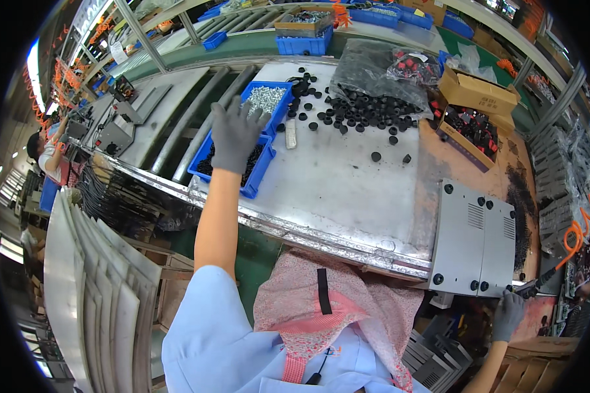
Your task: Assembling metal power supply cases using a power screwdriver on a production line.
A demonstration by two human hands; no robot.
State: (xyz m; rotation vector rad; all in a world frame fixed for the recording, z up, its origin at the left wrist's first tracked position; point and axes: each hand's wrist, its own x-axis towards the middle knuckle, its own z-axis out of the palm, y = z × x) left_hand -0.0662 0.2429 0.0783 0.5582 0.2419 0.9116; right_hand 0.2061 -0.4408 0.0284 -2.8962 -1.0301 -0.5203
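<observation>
My left hand (237,136), in a grey glove, is open with fingers spread over two blue bins. The far bin (287,105) holds small silver screws (266,98); black small parts fill the near bin (259,175), which the hand partly covers. At the right, two grey metal panels (462,236) lie side by side with round black rubber feet (438,279) along their edges. My gloved right hand (509,316) is closed at their near right corner, beside the tip of a black power screwdriver (537,284). What its fingers grip is too small to make out.
Loose black rubber feet (367,108) are heaped at the back beside a clear plastic bag (373,65). A cardboard box (469,137) of red and black parts stands back right. An orange coiled hose (577,236) hangs at the right. Metal rollers (196,131) lie left of the bins.
</observation>
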